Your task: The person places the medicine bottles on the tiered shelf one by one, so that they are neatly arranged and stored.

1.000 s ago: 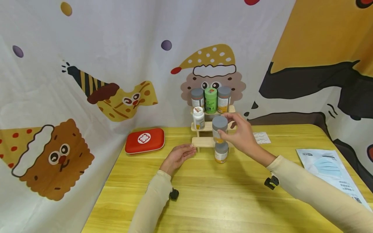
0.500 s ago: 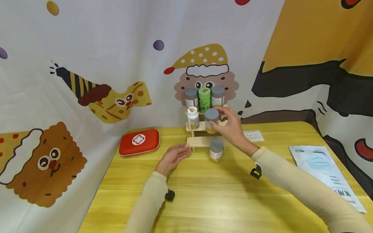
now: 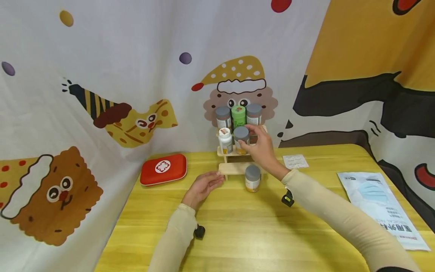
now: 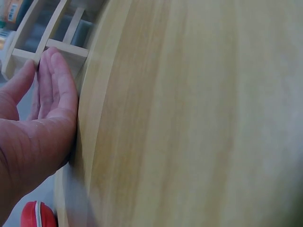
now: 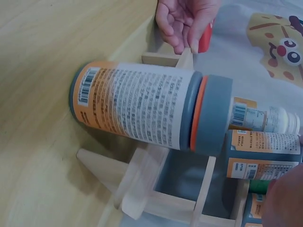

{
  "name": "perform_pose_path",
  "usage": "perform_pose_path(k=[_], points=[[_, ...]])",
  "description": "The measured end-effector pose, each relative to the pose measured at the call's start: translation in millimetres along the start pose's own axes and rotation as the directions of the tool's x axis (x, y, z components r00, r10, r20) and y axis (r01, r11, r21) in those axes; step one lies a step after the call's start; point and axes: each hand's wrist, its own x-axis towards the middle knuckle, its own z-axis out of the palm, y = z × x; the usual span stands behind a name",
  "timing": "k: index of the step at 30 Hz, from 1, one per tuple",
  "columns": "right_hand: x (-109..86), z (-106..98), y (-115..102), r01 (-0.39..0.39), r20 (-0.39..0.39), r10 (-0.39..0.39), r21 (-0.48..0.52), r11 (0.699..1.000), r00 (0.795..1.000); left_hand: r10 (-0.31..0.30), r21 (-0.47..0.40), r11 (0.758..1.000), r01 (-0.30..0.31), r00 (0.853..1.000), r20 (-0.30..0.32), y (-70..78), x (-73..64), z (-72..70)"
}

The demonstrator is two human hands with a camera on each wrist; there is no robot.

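Observation:
My right hand pinches a grey-capped supplement bottle by its sides, at the middle tier of a small wooden tiered stand. The bottle stands upright just right of a white bottle; whether its base touches the shelf is hidden. My left hand holds the left end of the lowest tier between thumb and fingertips, also seen in the left wrist view with the hand at the stand's corner. Another grey-capped bottle stands on the table in front of the stand.
Two grey-capped bottles flank a green bottle on the top tier. A red first-aid case lies left of the stand. To the right lie a paper slip and a face-mask packet. A printed curtain hangs behind the table.
My right hand has carried the grey-capped bottle back and left, from above the table bottle to the middle tier beside the white bottle. The left hand stays at the stand's end.

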Motion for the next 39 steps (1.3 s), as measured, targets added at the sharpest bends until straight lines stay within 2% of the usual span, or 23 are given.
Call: perform_pose_path(k=[11,23,32,39], points=[[-0.5,7.4,6.3,-0.049,-0.034,0.051,0.066,0.997,0.998,0.007,0.013,1.000,-0.007,1.000,0.002,-3.9,0.3,0.9],[5.0,9.7,6.9,-0.117,-0.034,0.119,0.037,0.992,0.992,-0.003,0.002,1.000,0.003,1.000,-0.004,-1.6,1.4,-1.3],[5.6,8.0,8.8,-0.097,-0.031,0.096,-0.018,0.995,0.995,0.004,0.014,1.000,-0.004,1.000,-0.001,-0.8,1.2,-0.3],[5.4,5.6,9.7,-0.080,-0.024,0.080,-0.002,0.997,0.997,0.000,0.006,1.000,0.000,1.000,-0.009,-1.2,1.9,-0.4]])
